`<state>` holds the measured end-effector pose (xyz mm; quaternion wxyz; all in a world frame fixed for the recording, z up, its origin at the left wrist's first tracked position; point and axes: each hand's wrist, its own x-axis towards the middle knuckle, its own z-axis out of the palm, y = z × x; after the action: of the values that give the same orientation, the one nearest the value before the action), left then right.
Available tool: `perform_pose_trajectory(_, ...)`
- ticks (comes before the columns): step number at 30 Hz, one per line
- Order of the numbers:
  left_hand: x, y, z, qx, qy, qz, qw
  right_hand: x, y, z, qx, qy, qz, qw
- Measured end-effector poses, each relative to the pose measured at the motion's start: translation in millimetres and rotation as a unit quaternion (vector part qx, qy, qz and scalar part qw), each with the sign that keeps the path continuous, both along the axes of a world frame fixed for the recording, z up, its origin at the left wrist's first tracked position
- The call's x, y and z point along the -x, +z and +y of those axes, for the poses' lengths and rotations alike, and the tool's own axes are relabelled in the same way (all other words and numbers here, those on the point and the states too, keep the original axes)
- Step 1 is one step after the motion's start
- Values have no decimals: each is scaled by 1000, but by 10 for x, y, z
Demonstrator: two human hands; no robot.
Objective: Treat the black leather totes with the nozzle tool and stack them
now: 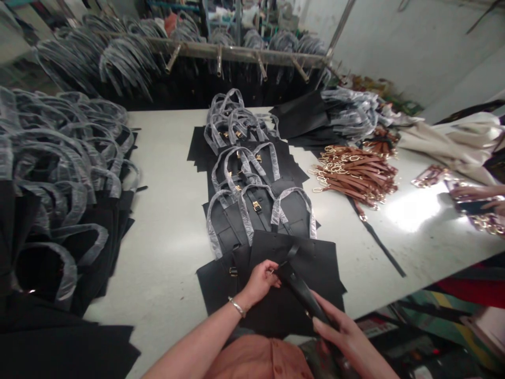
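A loose black bag panel point(292, 258) lies on top of the nearest stack of black bag pieces on the table. My right hand point(335, 321) is wrapped round a long, shiny black hand tool point(303, 295), shaped somewhat like a stapler, tilted over this panel. Close to the tool's far end, the fingers of my left hand point(263, 281) are pinched together above the panel; what they hold, if anything, is too small to tell. A short black strap point(293, 251) sticks up from the panel just beyond the tool. Left of it, a gold buckle point(233, 271) shows on another black piece.
Black bag parts with plastic-wrapped handles point(240, 205) run up the middle of the white table point(165, 221). A large pile of wrapped handles point(59, 158) stands at left. Brown straps with gold clasps point(359, 176) lie at right, near another person's hand point(483, 195). Behind is a metal rack point(240, 51).
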<state>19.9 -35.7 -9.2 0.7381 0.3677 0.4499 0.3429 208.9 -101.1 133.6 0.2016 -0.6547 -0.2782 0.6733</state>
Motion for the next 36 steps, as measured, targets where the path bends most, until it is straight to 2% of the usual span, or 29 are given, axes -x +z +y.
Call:
perform_pose_trajectory(2,1,20,-29,-9,-9,15,1000,30,7,74,-16,-12,-6,1000)
perform_pose_trajectory(4,33,85,-34,-66,4,83,994,21,40,138,-36,-31,-29,998)
perform_pose_trajectory(7,129,221,29,-222,1,213,952,-40,97,155,-56,-53,-53,996)
perform_pose_trajectory(9,194,285,112,-275,-21,248,928,-88,115,118,-57,-64,-58,995)
perform_pose_trajectory(11,225,301,204,-209,-27,232,950,-121,110,66,-47,-65,-61,995)
perform_pose_trajectory(13,209,280,280,-82,-26,193,977,-133,90,18,-32,-53,-60,996)
perform_pose_trajectory(15,158,251,320,13,-37,149,988,-126,67,-23,-16,-40,-56,997)
perform_pose_trajectory(16,128,243,326,34,-43,130,990,-117,58,-40,-9,-37,-53,998)
perform_pose_trajectory(21,40,277,288,80,-42,43,995,-73,43,-71,8,-49,-15,999)
perform_pose_trajectory(28,31,301,257,102,-41,-3,994,-84,84,23,-3,-65,10,998)
perform_pose_trajectory(32,5,313,247,106,-31,-16,994,-100,87,33,23,-55,40,997)
perform_pose_trajectory(36,-27,323,266,138,-28,-57,988,-101,106,83,5,-100,23,995)
